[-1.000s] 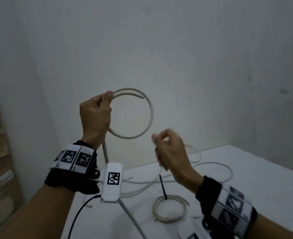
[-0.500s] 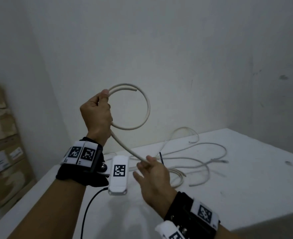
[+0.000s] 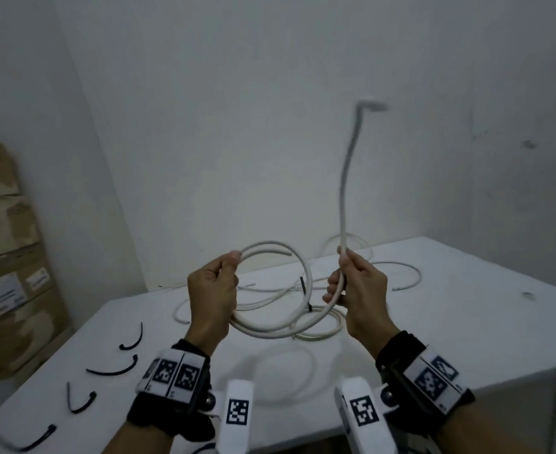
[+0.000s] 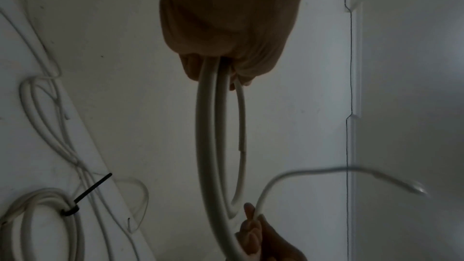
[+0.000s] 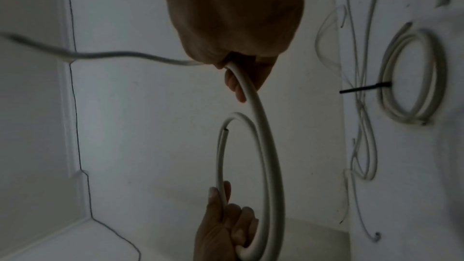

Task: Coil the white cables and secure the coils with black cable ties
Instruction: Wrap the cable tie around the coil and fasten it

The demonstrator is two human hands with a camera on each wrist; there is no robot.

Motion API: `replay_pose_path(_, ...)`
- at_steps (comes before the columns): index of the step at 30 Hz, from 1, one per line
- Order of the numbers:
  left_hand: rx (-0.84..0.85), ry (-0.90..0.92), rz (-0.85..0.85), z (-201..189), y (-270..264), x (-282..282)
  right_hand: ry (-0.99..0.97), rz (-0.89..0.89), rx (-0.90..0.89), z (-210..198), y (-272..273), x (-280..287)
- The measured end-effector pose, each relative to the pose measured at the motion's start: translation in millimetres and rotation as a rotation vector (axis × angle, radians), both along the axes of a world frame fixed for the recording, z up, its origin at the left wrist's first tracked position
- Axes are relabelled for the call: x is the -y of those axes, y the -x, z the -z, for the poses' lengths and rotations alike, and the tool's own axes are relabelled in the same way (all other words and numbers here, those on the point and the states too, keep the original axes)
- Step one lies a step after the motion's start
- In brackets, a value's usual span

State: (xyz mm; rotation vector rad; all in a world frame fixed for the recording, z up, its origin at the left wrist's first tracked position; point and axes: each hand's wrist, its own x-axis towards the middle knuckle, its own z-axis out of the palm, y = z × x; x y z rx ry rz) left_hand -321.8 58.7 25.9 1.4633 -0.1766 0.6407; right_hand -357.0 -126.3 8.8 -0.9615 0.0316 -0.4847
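- The left hand [image 3: 212,294] is raised in front of the chest, fingers curled into a fist around the stacked turns of a thick white round-sheathed cable [image 3: 309,273]. The thumb presses on top where the loops cross, which I judge keeps the finished turns from springing apart.
- The coil hangs in the air between the two hands, above the white tabletop [image 3: 466,322], with one cut end poking free along the upper arc.
- The right hand [image 3: 356,290] is level with the left and just beside the coil, its fingers wrapped around the same cable farther along. This looks like a feeding grip that steers the next loop toward the left fist.
- Above the right fist the free tail of the cable rises steeply and is blurred, so it seems to be whipping round. Its tip is too smeared to describe.
- Both forearms reach forward roughly parallel, wrists slightly bent upward, each carrying a black wrist strap with a white camera unit [image 3: 237,411].
- On the table behind the hands lies a finished white coil [image 5: 411,78] cinched by a black cable tie [image 5: 364,88], amid thinner loose white cables [image 3: 404,280].
- Spare curved black cable ties [image 3: 113,367] lie in a row at the left edge, within easy reach for fastening the coil.
- Stacked cardboard boxes [image 3: 5,240] stand left of the table.
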Motion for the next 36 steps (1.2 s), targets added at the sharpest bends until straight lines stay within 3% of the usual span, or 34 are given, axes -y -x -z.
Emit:
replay_pose_path(10, -0.127, -0.086, 0.176, 26, -12, 19, 0.407, -0.050, -0.038, 12, -13, 24)
replay_pose_path(19, -0.254, -0.071, 0.236, 44, -26, 31, 0.473, -0.201, -0.054, 37, -32, 42)
replay_pose_path(25, -0.278, -0.165, 0.289, 56, -36, 42, 0.692, 0.098, -0.003, 59, -48, 37)
replay_pose_path(33, -0.385, -0.206, 0.413, 74, -42, 47, 0.706, 0.060, 0.001, 74, -61, 42)
replay_pose_path(36, -0.397, -0.203, 0.445, 76, -44, 49, 0.786, 0.122, -0.016, 77, -61, 42)
